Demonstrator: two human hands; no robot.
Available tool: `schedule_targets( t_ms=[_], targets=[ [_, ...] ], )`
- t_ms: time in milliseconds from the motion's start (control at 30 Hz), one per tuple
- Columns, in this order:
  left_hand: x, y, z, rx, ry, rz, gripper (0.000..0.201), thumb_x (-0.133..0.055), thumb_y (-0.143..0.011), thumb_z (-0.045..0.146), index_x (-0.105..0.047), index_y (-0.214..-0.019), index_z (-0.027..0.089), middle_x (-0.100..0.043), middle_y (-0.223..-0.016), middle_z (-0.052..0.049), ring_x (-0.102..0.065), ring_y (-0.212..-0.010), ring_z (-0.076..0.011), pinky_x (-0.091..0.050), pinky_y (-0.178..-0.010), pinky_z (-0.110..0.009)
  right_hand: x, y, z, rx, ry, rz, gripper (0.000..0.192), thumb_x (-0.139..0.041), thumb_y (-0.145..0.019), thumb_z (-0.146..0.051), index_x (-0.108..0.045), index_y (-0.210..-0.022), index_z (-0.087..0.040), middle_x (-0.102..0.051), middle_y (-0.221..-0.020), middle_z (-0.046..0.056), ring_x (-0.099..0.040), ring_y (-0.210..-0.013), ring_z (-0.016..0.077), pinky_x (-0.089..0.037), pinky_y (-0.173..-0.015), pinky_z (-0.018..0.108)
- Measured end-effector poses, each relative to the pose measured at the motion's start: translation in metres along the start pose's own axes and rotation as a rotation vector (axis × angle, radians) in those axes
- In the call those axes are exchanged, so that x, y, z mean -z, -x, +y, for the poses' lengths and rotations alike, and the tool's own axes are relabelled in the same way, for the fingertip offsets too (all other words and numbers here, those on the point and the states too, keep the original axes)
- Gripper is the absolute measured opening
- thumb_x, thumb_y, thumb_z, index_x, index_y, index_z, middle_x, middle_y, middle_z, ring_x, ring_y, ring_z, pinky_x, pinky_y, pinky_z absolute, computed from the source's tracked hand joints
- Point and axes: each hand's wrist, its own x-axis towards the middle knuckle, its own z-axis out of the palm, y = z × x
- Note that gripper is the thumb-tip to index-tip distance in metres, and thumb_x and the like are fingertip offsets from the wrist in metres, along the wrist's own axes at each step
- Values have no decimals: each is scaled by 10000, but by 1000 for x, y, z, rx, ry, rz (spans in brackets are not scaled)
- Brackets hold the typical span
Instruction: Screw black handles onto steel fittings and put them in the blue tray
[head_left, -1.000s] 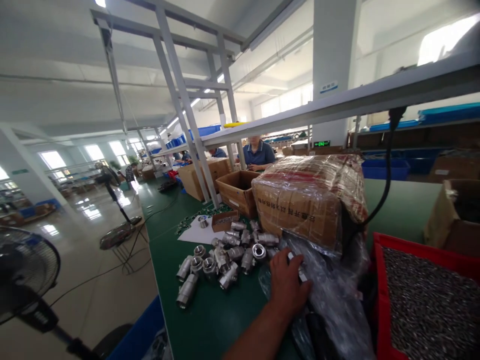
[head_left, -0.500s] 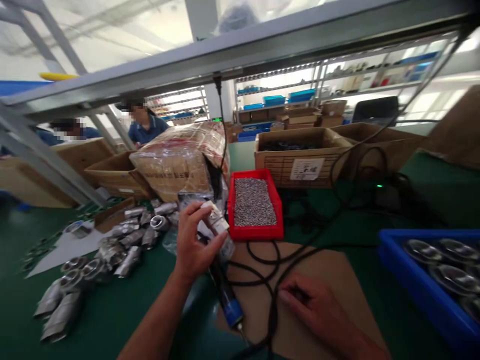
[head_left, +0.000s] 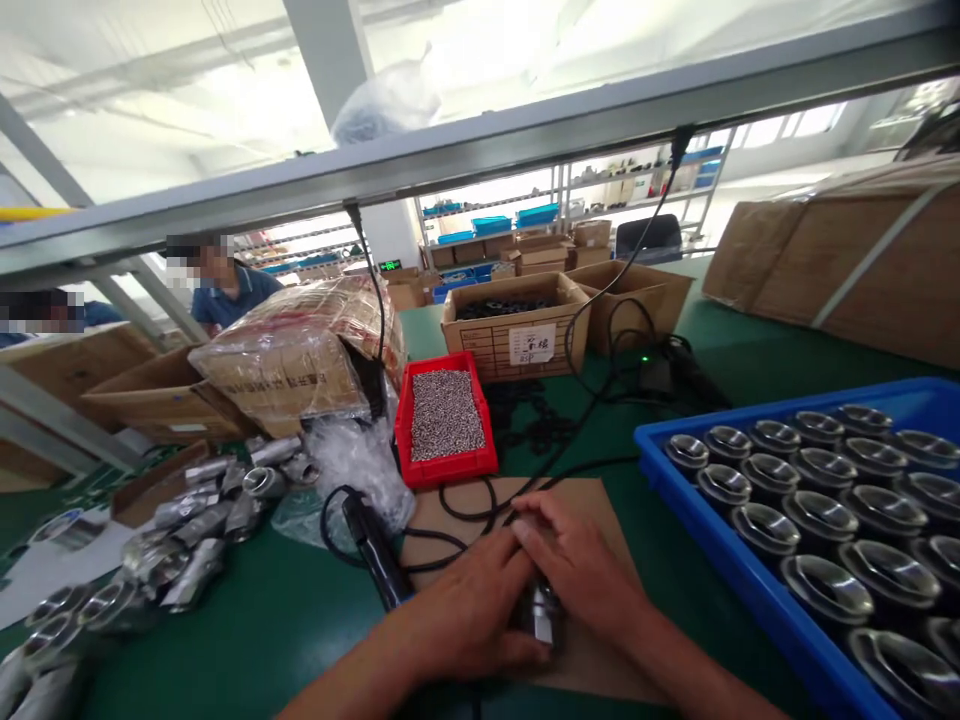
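we see two bare hands close together low in the middle, over a flat brown cardboard sheet (head_left: 600,500) that lies on the green tabletop (head_left: 300,620). the left hand (head_left: 469,615) and the right hand (head_left: 581,575) both wrap around a small shiny metal part (head_left: 541,615), and it sits between the two palms, just above the cardboard. the fingers of both hands are curled shut on that part, so most of it is hidden. just left of the hands lies a dark tool (head_left: 375,550) with a black cord (head_left: 480,505) looping over the cardboard. behind the cardboard stands a red tray (head_left: 409,470) full of tiny grey bits. on the right is a blue bin (head_left: 712,540) with rows of round shiny cups in it. on the left a pile of silver pipe pieces (head_left: 187,520) lies on the tabletop, near a box wrapped in clear plastic (head_left: 292,355). an open brown box (head_left: 517,325) with a white label stands farther back. another person in a blue shirt (head_left: 232,290) sits far off on the left.
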Motion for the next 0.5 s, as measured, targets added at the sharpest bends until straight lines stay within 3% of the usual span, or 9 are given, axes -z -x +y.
schedule_targets(
  t_ms=[100,233,333,400,500],
  targets=[
    [30,1,2,-67,-60,-20,616,-761,-754,429,-529,-1293,241,-517,-1386,-88,-438,-1311,-289,-359,-1121,-462,6,15,1,34,-13,-155,282,-523,-949,-327,-575,-1207,-229,-647,-1176,66,-601,-1097,214,-461,-970,374],
    [59,-34,-8,-30,-299,195,266,-621,-886,346,-630,-1115,212,-648,-1107,-71,-568,-1076,-237,-450,-992,-432,6,22,5,106,39,-282,369,-686,-793,-205,-630,-1157,-232,-662,-1133,57,-622,-1043,221,-488,-937,352],
    [53,-81,-21,-20,-676,276,184,-599,-881,283,-694,-966,150,-679,-1006,-129,-559,-1076,-291,-373,-1052,-538,2,20,10,164,57,-288,380,-684,-739,-135,-683,-1105,-239,-659,-1176,65,-630,-1084,222,-496,-959,333],
    [40,-111,-32,-27,-913,169,156,-606,-842,206,-739,-849,124,-707,-928,-173,-559,-1081,-337,-306,-1081,-600,0,19,18,176,77,-268,377,-673,-732,-140,-705,-1093,-242,-666,-1201,80,-646,-1104,233,-518,-947,317],
    [23,-145,-54,39,-979,87,49,-759,-672,241,-761,-684,193,-745,-815,-126,-599,-1029,-352,-262,-1116,-601,-2,13,41,208,84,-277,325,-686,-744,-198,-744,-1055,-271,-707,-1166,81,-677,-1093,245,-554,-907,279]
  ],
)
